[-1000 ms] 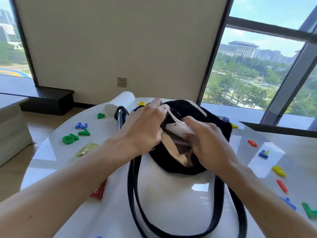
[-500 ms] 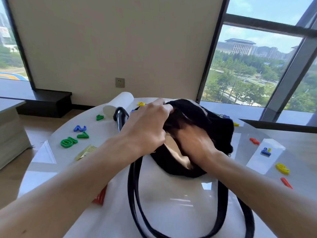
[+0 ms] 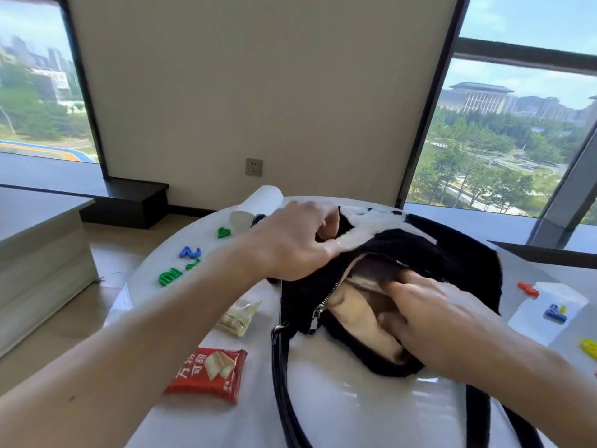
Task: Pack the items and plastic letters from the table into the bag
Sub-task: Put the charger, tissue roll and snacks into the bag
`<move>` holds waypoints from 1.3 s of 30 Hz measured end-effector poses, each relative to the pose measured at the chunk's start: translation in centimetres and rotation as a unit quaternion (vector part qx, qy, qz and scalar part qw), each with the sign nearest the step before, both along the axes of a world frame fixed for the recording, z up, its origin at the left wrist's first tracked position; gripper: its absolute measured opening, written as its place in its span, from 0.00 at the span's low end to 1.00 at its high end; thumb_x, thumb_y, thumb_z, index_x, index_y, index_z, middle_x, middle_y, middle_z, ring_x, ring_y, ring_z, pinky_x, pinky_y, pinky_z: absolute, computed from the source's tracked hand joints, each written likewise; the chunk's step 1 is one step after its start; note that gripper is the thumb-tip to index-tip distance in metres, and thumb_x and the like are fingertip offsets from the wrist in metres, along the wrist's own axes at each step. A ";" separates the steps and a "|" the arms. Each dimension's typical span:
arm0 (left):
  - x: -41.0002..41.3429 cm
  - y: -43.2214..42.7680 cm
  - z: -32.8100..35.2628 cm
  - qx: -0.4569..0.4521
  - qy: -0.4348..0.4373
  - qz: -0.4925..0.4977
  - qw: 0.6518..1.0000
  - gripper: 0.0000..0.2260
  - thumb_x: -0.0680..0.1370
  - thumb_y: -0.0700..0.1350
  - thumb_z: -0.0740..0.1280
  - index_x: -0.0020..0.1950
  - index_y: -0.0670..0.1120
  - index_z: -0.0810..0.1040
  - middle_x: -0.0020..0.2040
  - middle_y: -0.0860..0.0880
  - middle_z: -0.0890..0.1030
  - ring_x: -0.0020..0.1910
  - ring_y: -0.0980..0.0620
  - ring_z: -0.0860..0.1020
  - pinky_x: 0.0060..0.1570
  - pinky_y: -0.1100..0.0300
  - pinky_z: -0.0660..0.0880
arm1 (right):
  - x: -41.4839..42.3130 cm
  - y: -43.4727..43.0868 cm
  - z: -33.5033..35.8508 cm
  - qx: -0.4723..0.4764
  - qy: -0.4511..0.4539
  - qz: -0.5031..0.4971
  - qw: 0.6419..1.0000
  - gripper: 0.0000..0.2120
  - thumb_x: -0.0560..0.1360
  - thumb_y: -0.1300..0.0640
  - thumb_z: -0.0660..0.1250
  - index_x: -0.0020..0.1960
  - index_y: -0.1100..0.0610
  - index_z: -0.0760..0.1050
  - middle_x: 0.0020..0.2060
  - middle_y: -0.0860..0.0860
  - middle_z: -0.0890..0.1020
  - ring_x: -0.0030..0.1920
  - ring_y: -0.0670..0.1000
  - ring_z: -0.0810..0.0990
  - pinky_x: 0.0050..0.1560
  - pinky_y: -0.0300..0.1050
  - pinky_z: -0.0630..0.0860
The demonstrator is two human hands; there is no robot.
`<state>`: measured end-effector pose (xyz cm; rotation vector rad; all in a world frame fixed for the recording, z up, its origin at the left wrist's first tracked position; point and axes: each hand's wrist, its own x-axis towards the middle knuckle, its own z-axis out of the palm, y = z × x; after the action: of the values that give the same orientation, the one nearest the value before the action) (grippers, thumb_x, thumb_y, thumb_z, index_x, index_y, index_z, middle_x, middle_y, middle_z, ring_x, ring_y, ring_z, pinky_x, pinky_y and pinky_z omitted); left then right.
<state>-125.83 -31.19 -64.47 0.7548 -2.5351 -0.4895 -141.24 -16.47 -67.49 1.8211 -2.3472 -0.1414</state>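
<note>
A black furry bag [image 3: 452, 263] with a tan lining lies unzipped on the white round table [image 3: 339, 409]. My left hand [image 3: 290, 244] grips the bag's far rim and holds the mouth apart. My right hand [image 3: 429, 315] rests at the opening with its fingertips inside; whether it holds anything is hidden. Left of the bag lie a red snack packet [image 3: 208, 373] and a clear yellowish packet [image 3: 239, 315]. Green and blue plastic letters [image 3: 181, 263] lie at the far left, and red, blue and yellow letters [image 3: 555, 312] lie at the right.
A white roll [image 3: 261, 202] lies at the table's far edge behind my left hand. The bag's black straps [image 3: 281, 383] trail toward me. A white sheet [image 3: 546, 305] sits at the right. A low cabinet [image 3: 35, 266] stands left of the table.
My right hand pushed a pale item into the bag and now sits at the opening. My left hand lifted the rim farther back. The view tilted, which brought both snack packets into sight.
</note>
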 end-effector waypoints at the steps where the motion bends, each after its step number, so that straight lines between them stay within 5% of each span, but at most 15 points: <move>1: -0.1 -1.5 0.3 -0.007 0.031 0.045 0.999 0.04 0.77 0.49 0.67 0.47 0.51 0.75 0.44 0.55 0.78 0.45 0.52 0.78 0.46 0.55 0.75 | 0.5 0.6 0.9 0.011 -0.008 -0.013 1.000 0.15 0.79 0.39 0.56 0.58 0.46 0.72 0.53 0.44 0.76 0.54 0.51 0.79 0.47 0.47 0.76; 5: -1.5 -9.4 0.2 0.034 0.102 0.230 0.967 0.04 0.76 0.50 0.66 0.45 0.50 0.76 0.45 0.52 0.81 0.45 0.47 0.78 0.52 0.50 0.77 | 1.2 2.2 3.5 -0.028 -0.037 -0.035 0.998 0.23 0.76 0.30 0.53 0.62 0.43 0.69 0.52 0.42 0.78 0.56 0.49 0.78 0.52 0.46 0.77; 9: -2.1 -15.9 -2.5 0.091 -0.011 0.332 0.939 0.17 0.73 0.54 0.62 0.53 0.44 0.79 0.52 0.43 0.82 0.53 0.39 0.78 0.53 0.50 0.75 | 0.8 2.7 3.7 -0.064 -0.071 -0.029 0.995 0.27 0.72 0.27 0.50 0.68 0.34 0.62 0.57 0.38 0.76 0.61 0.48 0.75 0.56 0.48 0.75; 13: -3.0 -18.4 -4.8 0.108 -0.088 0.342 0.929 0.24 0.70 0.56 0.68 0.60 0.43 0.76 0.52 0.45 0.80 0.51 0.42 0.77 0.41 0.56 0.70 | -0.3 3.4 3.2 -0.070 -0.077 -0.033 0.994 0.26 0.70 0.25 0.49 0.66 0.31 0.60 0.53 0.36 0.75 0.57 0.46 0.75 0.51 0.45 0.74; 18: -4.3 -19.3 -3.3 0.187 -0.110 0.360 0.907 0.30 0.76 0.49 0.72 0.74 0.38 0.68 0.72 0.39 0.71 0.68 0.39 0.73 0.62 0.51 0.71 | -1.0 3.9 3.6 -0.074 -0.096 -0.048 0.991 0.22 0.70 0.25 0.51 0.62 0.30 0.61 0.50 0.35 0.76 0.54 0.43 0.76 0.53 0.45 0.75; 21: -3.6 -20.2 -2.9 0.232 -0.119 0.359 0.896 0.26 0.78 0.48 0.69 0.73 0.39 0.69 0.70 0.37 0.72 0.65 0.39 0.76 0.59 0.49 0.73 | -1.3 3.9 4.0 -0.085 -0.115 -0.047 0.989 0.23 0.71 0.26 0.52 0.62 0.32 0.64 0.49 0.37 0.77 0.53 0.42 0.76 0.56 0.46 0.75; 24: -2.0 -21.3 -2.8 0.296 -0.015 0.356 0.886 0.20 0.77 0.48 0.67 0.66 0.41 0.75 0.52 0.42 0.79 0.47 0.43 0.77 0.45 0.55 0.71 | -1.0 3.8 4.9 -0.090 -0.131 -0.053 0.986 0.26 0.69 0.24 0.51 0.64 0.31 0.64 0.52 0.36 0.77 0.55 0.42 0.76 0.57 0.46 0.75; 28: -0.9 -20.7 0.2 0.332 0.108 0.351 0.869 0.24 0.76 0.56 0.68 0.64 0.41 0.75 0.56 0.39 0.78 0.49 0.41 0.79 0.48 0.52 0.79 | -0.2 3.2 6.7 -0.102 -0.180 -0.057 0.977 0.26 0.68 0.25 0.54 0.62 0.33 0.69 0.45 0.34 0.79 0.49 0.36 0.76 0.53 0.43 0.76; 30: -1.1 -18.2 3.5 0.353 0.169 0.299 0.870 0.22 0.77 0.58 0.66 0.61 0.42 0.73 0.51 0.41 0.78 0.43 0.44 0.78 0.39 0.56 0.76 | -0.1 2.2 7.9 -0.120 -0.235 -0.044 0.963 0.27 0.66 0.25 0.56 0.60 0.35 0.73 0.42 0.34 0.81 0.48 0.37 0.77 0.55 0.47 0.77; 34: -2.9 -10.5 9.6 0.442 0.268 0.086 0.852 0.15 0.77 0.54 0.60 0.57 0.46 0.74 0.41 0.45 0.78 0.34 0.48 0.78 0.37 0.58 0.69 | -1.0 -1.5 9.4 -0.208 -0.396 -0.010 0.894 0.37 0.60 0.23 0.60 0.62 0.41 0.76 0.48 0.42 0.84 0.52 0.45 0.82 0.59 0.53 0.78; 37: -4.6 -3.1 11.8 0.489 0.311 -0.022 0.815 0.13 0.77 0.51 0.60 0.53 0.45 0.78 0.42 0.44 0.80 0.39 0.44 0.78 0.42 0.55 0.71 | -1.3 -2.8 10.4 -0.292 -0.595 -0.010 0.749 0.43 0.61 0.25 0.67 0.69 0.47 0.73 0.57 0.51 0.83 0.54 0.49 0.83 0.60 0.56 0.79; 39: -5.4 1.5 11.7 0.511 0.301 -0.085 0.801 0.14 0.77 0.50 0.60 0.47 0.43 0.81 0.41 0.42 0.81 0.44 0.42 0.78 0.45 0.54 0.71 | -1.8 -2.3 10.7 -0.317 -0.695 0.004 0.645 0.36 0.66 0.28 0.68 0.66 0.49 0.75 0.55 0.54 0.84 0.56 0.52 0.84 0.59 0.56 0.79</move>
<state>-131.23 -29.69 -52.73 0.5356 -1.5940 -1.8916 -143.03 -18.78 -56.81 1.5846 -2.2694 2.5274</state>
